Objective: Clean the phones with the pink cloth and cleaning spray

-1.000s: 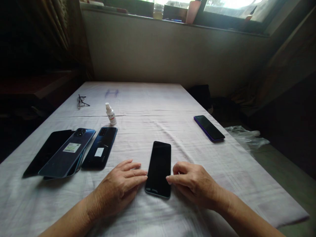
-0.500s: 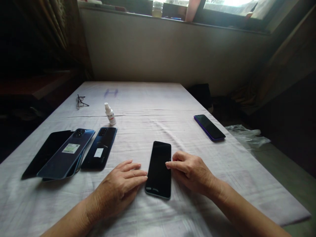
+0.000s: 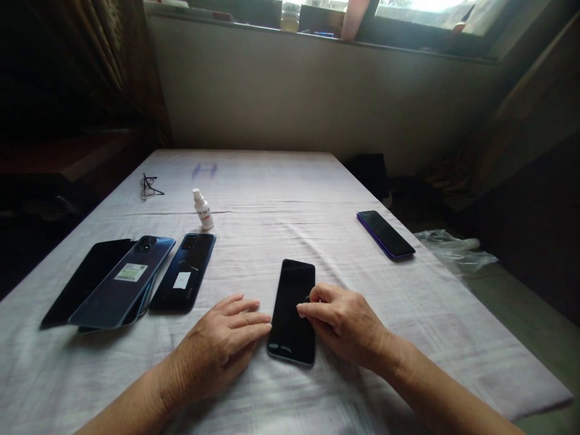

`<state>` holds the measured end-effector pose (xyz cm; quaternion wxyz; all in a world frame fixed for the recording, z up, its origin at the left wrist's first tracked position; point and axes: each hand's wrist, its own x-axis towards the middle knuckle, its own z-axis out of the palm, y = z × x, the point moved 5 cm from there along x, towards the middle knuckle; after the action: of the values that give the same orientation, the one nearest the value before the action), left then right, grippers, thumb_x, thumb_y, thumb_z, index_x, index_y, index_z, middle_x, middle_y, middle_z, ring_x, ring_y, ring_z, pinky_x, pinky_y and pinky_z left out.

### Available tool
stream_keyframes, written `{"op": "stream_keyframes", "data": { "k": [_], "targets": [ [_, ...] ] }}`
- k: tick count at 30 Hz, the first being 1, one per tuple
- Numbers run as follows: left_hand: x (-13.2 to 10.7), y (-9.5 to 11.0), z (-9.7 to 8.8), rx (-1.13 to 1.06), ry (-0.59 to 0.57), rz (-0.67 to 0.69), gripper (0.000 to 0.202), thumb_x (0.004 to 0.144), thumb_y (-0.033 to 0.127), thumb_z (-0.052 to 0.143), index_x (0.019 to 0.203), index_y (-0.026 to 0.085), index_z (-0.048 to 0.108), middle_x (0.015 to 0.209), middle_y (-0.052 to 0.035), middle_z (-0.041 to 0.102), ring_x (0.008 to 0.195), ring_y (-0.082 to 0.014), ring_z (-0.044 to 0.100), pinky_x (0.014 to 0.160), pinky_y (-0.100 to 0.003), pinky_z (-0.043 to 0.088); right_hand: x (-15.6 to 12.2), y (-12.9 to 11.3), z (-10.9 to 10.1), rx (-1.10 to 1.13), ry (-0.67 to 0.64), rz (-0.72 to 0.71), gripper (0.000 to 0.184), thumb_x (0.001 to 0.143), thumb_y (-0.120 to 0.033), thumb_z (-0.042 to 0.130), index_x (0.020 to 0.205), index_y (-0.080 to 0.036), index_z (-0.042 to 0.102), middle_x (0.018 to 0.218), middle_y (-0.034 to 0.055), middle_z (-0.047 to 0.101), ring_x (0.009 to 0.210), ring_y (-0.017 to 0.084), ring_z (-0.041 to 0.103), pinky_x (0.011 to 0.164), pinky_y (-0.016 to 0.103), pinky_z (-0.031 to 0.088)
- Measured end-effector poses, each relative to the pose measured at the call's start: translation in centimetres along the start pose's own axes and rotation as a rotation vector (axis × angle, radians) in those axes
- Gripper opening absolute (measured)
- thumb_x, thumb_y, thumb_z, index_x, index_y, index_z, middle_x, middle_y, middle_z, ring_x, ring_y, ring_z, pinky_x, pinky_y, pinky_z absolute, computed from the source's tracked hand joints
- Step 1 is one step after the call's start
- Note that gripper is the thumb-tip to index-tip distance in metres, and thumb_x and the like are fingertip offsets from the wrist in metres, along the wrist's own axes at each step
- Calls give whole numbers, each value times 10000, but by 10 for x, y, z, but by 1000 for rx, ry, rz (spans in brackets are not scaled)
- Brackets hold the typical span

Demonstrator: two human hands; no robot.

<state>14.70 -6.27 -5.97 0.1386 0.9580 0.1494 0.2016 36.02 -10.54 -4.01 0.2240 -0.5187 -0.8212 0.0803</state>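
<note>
A black phone (image 3: 290, 302) lies screen up on the white tablecloth (image 3: 272, 181) in front of me. My left hand (image 3: 222, 344) rests flat on the cloth, fingers stretched out, their tips against the phone's left edge. My right hand (image 3: 347, 323) is curled, with thumb and index finger pinched together over the right half of the screen. Whether anything is between those fingertips I cannot make out.
To the left lie a black panel (image 3: 86, 278), a blue phone back with a label (image 3: 124, 281) and a dark blue phone (image 3: 183, 272). Behind them stand a small white bottle (image 3: 203, 209) and glasses (image 3: 149, 184). A purple-edged phone (image 3: 385, 234) lies near the right table edge, a plastic bag (image 3: 457, 251) beyond it.
My right hand has slid up along the phone's right edge and then inward onto the screen. The left hand and the phone have stayed put.
</note>
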Motion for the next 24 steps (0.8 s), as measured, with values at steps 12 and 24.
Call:
{"op": "stream_keyframes", "data": {
  "k": [12, 24],
  "targets": [
    [2, 1, 0, -8, -7, 4, 441, 882, 71, 508, 1265, 264, 613, 1222, -6, 746, 1196, -232, 660, 1098, -465, 451, 1, 4, 4, -65, 89, 85, 256, 916, -115, 542, 943, -237, 765, 860, 36, 661, 678, 140, 608, 606, 236, 400],
    [-2, -2, 4, -12, 1, 1, 446, 875, 75, 529, 1270, 263, 616, 1218, -17, 747, 1218, -243, 645, 1100, -472, 444, 0, -9, 6, 11, 22, 30, 234, 928, -135, 556, 958, -240, 764, 825, 23, 643, 672, 125, 601, 594, 221, 391]
  ]
}}
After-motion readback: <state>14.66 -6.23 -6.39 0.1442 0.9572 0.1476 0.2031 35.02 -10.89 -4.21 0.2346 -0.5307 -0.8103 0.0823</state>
